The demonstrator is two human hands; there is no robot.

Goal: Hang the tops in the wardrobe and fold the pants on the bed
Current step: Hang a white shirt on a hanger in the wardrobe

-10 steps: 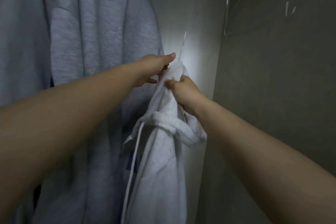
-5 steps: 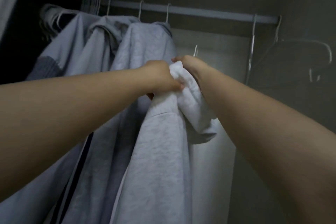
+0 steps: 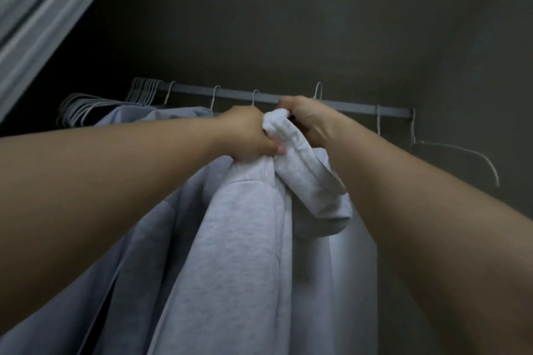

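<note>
Both arms reach up into the wardrobe [image 3: 317,23], and the two hands meet at the top of a light grey hoodie [image 3: 239,253] just below the rail [image 3: 360,106]. The left hand [image 3: 248,132] has its grip curled tight round the bunched fabric at the shoulder, thumb pressed into the cloth. The right hand [image 3: 305,118] has its grip closed on the rolled white edge of the hood [image 3: 305,179], which droops down to the right of the hands. The rest of the hoodie hangs straight down between the forearms. One hanger hook [image 3: 318,89] sits on the rail right above the right hand — whether it belongs to this hoodie cannot be told. To the left, other grey tops [image 3: 161,117] hang on the rail, and beyond them a bunch of bare hangers [image 3: 86,106] is crowded together. At the far right, an empty hanger [image 3: 461,153] hangs against the dark side wall.
</note>
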